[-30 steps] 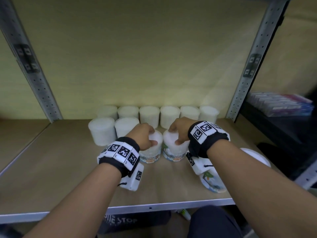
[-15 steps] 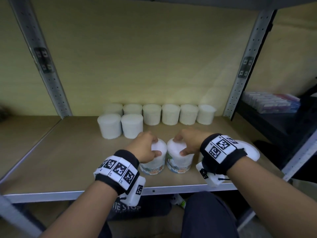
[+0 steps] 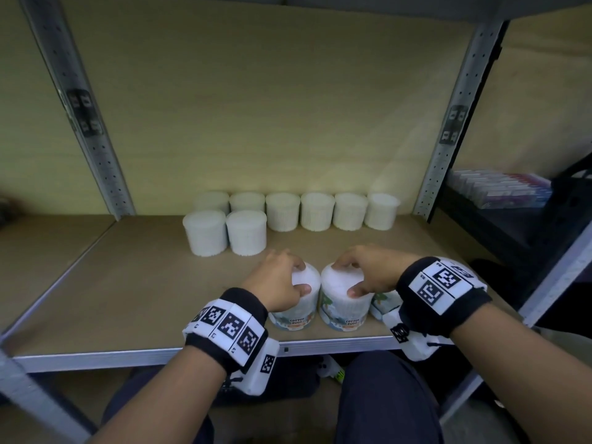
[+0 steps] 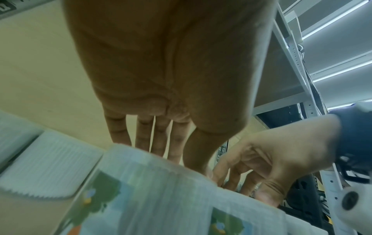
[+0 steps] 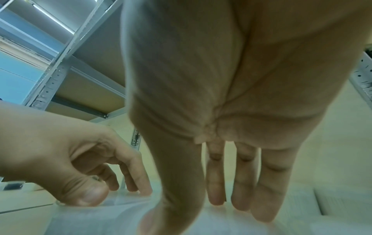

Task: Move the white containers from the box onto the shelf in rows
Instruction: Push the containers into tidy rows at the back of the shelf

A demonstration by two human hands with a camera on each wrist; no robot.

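Observation:
Two white cotton-bud containers with picture labels stand side by side near the front edge of the wooden shelf [image 3: 128, 283]. My left hand [image 3: 299, 277] grips the left container [image 3: 290, 318] by its top, thumb near me and fingers on the far rim. In the same way my right hand [image 3: 347, 278] grips the right container [image 3: 342, 315]. In the left wrist view, my left hand [image 4: 171, 151] curls over the container [image 4: 151, 190]. The right wrist view is blurred but shows my right hand [image 5: 201, 198] on its container [image 5: 120, 219]. A third labelled container [image 3: 382, 304] is half hidden behind my right wrist.
Several white containers [image 3: 317, 211] line the back wall, and two more [image 3: 224, 232] start a second row at the left. Grey metal uprights [image 3: 448, 129] frame the bay. Boxed packs [image 3: 499, 190] lie on the neighbouring shelf at the right. Bare board stretches left of my hands.
Both hands have drawn their containers away from the second row toward the shelf's front edge, still gripping the tops. The head view has pulled back and tilted up.

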